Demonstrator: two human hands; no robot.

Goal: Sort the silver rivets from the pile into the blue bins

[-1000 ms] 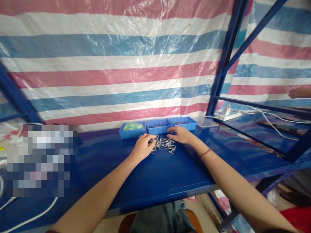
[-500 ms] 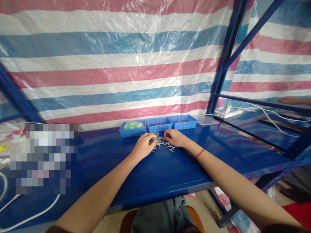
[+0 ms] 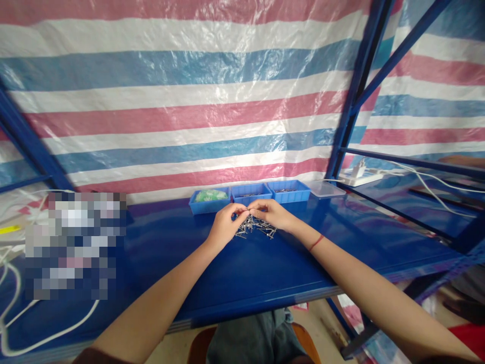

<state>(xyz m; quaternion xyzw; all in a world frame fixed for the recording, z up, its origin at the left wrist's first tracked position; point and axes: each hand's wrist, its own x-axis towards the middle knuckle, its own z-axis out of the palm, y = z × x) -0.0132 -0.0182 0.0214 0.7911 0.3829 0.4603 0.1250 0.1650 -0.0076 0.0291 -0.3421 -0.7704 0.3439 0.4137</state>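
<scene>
A loose pile of thin silvery metal pins that look like rivets (image 3: 266, 228) lies on the blue table, partly covered by my fingers. Just above it, my left hand (image 3: 227, 221) is closed in a pinch, thumb and forefinger meeting. My right hand (image 3: 271, 212) pinches from the other side, and the fingertips of both hands come together. Something small and dark shows between the fingertips, too tiny to name. Behind the hands stand a blue bin with green-and-white contents (image 3: 210, 206), a middle blue bin (image 3: 251, 199) and a right blue bin (image 3: 299, 195), the latter two holding small metal pieces.
A clear plastic lid (image 3: 328, 189) lies right of the bins. A white power strip (image 3: 359, 178) with cables sits by the blue frame post (image 3: 343, 131). At left are a blurred-out patch and a white cable (image 3: 56, 349). A striped sheet (image 3: 189, 121) hangs behind the table.
My hands have come together from opposite sides of the pile. The fingertips, which were down among the metal pins, now meet slightly above them. The view has shifted a little.
</scene>
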